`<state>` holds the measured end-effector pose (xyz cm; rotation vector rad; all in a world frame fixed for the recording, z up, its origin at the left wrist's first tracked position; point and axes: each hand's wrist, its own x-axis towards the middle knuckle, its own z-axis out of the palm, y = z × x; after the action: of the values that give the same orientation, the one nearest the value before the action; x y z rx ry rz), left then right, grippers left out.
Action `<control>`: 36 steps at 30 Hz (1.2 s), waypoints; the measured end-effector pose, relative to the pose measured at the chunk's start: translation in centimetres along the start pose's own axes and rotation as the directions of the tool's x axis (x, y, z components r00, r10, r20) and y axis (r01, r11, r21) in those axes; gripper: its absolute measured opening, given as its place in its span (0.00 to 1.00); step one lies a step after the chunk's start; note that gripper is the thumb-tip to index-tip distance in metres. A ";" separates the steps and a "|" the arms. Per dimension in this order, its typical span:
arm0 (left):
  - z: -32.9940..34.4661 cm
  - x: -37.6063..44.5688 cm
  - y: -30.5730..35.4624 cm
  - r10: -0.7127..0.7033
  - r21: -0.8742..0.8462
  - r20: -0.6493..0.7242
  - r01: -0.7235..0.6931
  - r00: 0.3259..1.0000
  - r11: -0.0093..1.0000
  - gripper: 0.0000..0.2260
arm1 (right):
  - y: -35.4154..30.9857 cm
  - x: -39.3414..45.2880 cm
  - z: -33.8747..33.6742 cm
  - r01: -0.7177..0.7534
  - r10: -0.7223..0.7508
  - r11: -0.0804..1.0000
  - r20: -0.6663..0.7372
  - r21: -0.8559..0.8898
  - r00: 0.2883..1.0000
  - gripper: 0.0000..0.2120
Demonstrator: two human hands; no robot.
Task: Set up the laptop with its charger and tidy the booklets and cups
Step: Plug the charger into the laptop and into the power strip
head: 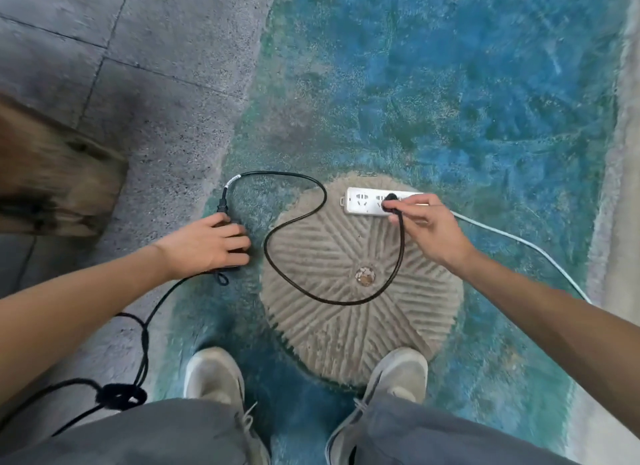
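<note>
Blue-green rug (467, 84) met grey tile floor (121, 66) at left; a round grooved stone (346, 291) lay near the shoes. White power strip (367, 203) lay left-right on the stone's far edge. Right hand (427, 222) pinched the black plug (390, 201) at a socket. Left hand (211, 245) closed over the charger brick (232, 229) on the rug, w/ cable (294, 243) looping across the stone.

The person is reaching both bare arms forward and down. The left hand (211, 245), at about nine o'clock, is lying palm down with fingers curled closed. The right hand (424, 219), at about two o'clock, is pinching with thumb and fingertips, wrist slightly bent.
</note>
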<state>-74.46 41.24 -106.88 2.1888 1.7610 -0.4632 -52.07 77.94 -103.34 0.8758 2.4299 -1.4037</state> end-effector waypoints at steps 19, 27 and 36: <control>5.0 5.7 -2.2 0.145 0.208 -0.247 -0.093 0.958 0.974 0.09 | 0.9 5.2 1.4 0.296 -0.252 0.861 0.158 -0.414 0.955 0.15; 4.8 5.7 -3.0 0.059 0.130 -0.088 -0.047 0.994 0.990 0.31 | -0.7 5.6 1.4 0.284 -0.232 0.841 0.166 -0.461 0.958 0.13; 3.4 6.5 -2.8 -0.163 -0.180 -0.250 0.120 0.954 0.976 0.30 | -1.7 6.4 2.0 0.178 -0.112 0.853 0.162 -0.491 0.980 0.16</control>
<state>-76.16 46.18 -112.82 2.0956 2.0236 -0.0526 -58.43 78.13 -106.01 0.4663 2.6112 -0.7542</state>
